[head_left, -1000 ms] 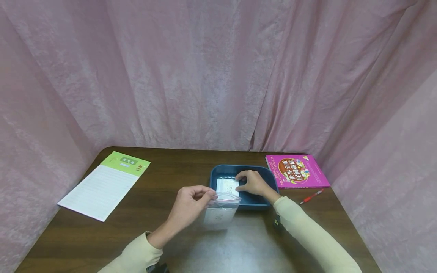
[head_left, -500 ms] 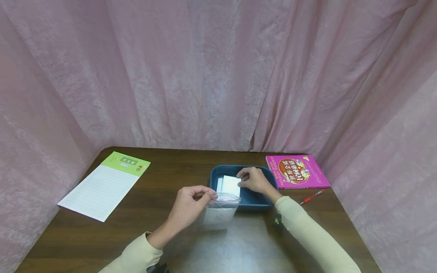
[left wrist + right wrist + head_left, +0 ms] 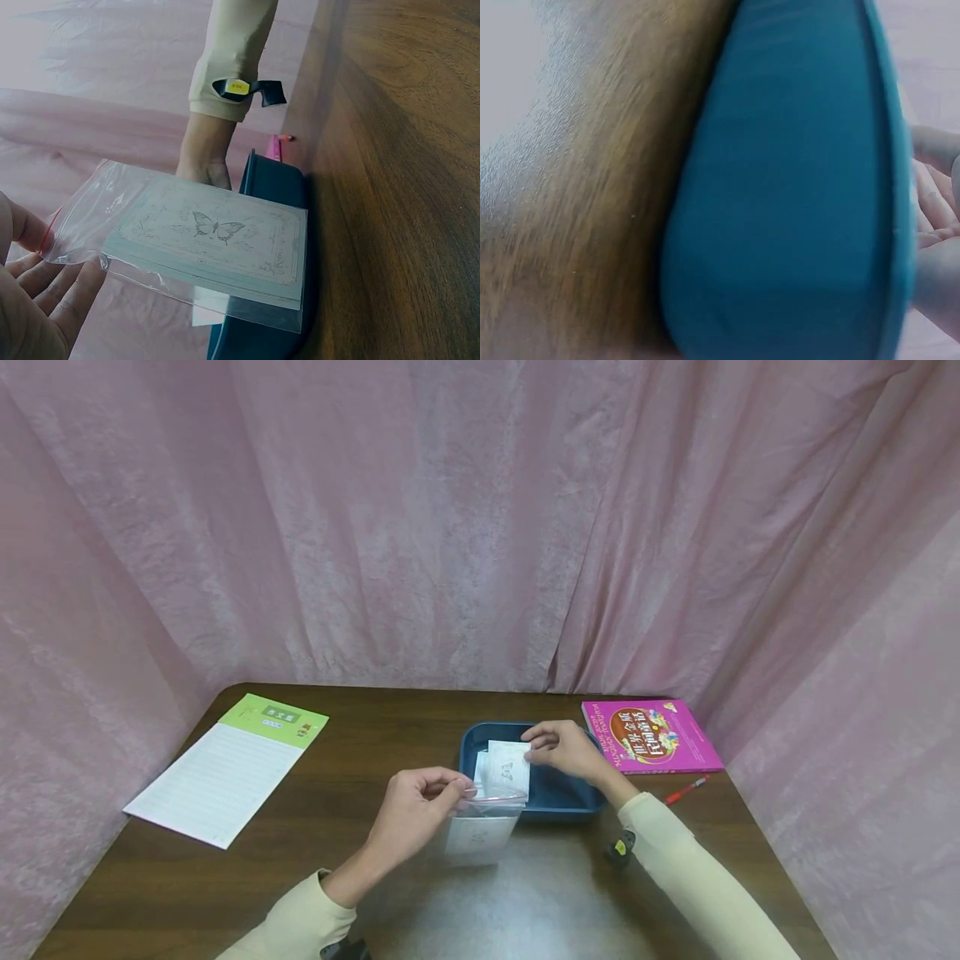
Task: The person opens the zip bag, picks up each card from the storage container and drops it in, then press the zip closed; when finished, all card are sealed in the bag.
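Observation:
My left hand [image 3: 420,806] pinches the top edge of a clear zip bag [image 3: 491,806], which hangs in front of the blue tray [image 3: 562,814]. Inside the bag are pale cards; the left wrist view shows a butterfly card [image 3: 214,229] facing out. Over the tray, my right hand [image 3: 566,750] pinches the right edge of a white card [image 3: 508,764] with a dark drawing, raised at a tilt just behind the bag's mouth. Another white card [image 3: 481,764] shows behind it to the left. In the right wrist view the tray's wall [image 3: 780,187] covers most of the right hand.
A green-topped writing pad [image 3: 225,768] lies at the left of the brown table [image 3: 360,727]. At the right are a pink book [image 3: 656,735] and a red pen [image 3: 686,790]. Pink curtains [image 3: 450,527] hang behind the table and at both sides.
My right hand has lifted a card from the tray; its blank face showed half a second ago, and now its drawn face shows. The left hand holds the bag in the same place.

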